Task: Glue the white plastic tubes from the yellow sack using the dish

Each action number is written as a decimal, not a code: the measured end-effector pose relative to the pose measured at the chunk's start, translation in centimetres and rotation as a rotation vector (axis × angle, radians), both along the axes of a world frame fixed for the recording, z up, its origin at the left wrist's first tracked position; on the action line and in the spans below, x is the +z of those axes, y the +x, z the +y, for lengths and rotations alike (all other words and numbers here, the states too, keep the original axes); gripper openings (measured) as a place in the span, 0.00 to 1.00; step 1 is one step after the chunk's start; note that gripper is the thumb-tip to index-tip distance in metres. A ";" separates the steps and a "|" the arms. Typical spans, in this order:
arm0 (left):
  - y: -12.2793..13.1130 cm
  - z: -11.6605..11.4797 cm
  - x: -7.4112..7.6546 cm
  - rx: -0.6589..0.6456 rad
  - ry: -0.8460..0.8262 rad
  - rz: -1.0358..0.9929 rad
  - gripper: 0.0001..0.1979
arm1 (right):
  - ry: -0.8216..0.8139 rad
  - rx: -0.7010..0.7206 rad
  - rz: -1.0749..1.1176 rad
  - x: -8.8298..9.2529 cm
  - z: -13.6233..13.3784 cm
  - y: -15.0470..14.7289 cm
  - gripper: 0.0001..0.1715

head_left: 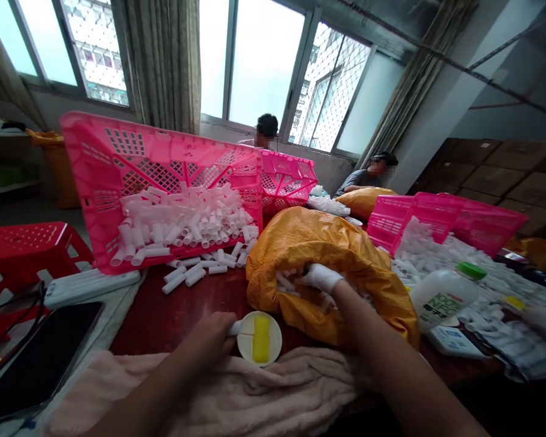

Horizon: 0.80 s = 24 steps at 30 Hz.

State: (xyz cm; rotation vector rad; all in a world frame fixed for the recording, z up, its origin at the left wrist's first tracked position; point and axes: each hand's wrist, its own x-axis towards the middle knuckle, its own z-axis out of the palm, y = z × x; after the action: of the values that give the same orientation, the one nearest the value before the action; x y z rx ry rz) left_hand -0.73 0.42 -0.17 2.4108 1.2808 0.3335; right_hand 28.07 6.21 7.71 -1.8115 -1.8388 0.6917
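My left hand (216,332) is closed around a short white plastic tube (235,328) at the rim of a small round white dish (276,347). In the dish lies a yellow sponge-like block (261,338), and a thin stick or line runs toward it from the tube. My right hand (321,278), in a white glove, reaches into the mouth of an orange woven sack (318,233). Its fingers are bent among white tubes (287,283) in the sack; whatever is between them is hidden.
A tipped pink basket (164,152) spills white tubes onto the dark red table (150,321). A pink cloth (273,388) lies in front; a phone (40,358) is at left. A green-capped bottle (446,297) and more tubes stand right. Two people sit behind.
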 end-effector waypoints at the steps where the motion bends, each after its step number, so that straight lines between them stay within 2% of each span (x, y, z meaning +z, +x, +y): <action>1: 0.1 -0.1 0.1 0.004 -0.007 0.005 0.04 | -0.049 0.026 0.021 0.2 -0.9 0.5 0.15; 4: 0.3 -0.3 0.3 0.017 0.005 0.013 0.05 | -0.171 0.112 0.181 -0.3 -4.4 0.5 0.21; 5: 0.3 -0.3 0.3 0.021 0.014 0.015 0.05 | -0.165 0.140 0.235 -0.9 -5.6 -0.2 0.22; 7: 0.4 -0.3 0.3 0.024 0.028 0.024 0.05 | -0.052 0.198 0.239 -2.7 -7.5 -2.1 0.21; 10: 0.6 -0.2 0.1 0.019 0.049 0.047 0.05 | 0.199 0.278 0.021 -5.6 -8.5 -5.0 0.17; 13: 0.9 -0.2 0.0 0.027 0.079 0.075 0.05 | 0.306 0.338 -0.245 -7.3 -8.5 -6.1 0.14; 18: 1.0 -0.3 0.2 0.010 0.082 0.125 0.05 | 0.391 0.504 -0.439 -7.6 -9.2 -5.1 0.17; 22: 1.0 -0.5 0.3 0.020 0.090 0.133 0.05 | 0.430 0.426 -0.488 -7.6 -10.0 -5.1 0.17; 24: 1.0 -0.5 0.3 0.025 0.093 0.127 0.05 | 0.450 0.459 -0.510 -7.7 -10.5 -5.2 0.15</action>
State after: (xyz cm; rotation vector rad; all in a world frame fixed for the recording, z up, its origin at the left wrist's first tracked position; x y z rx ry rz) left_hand 0.26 -0.09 0.14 2.5312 1.3793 0.2561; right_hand 22.83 -4.28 0.06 -1.3522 -2.5309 -0.0780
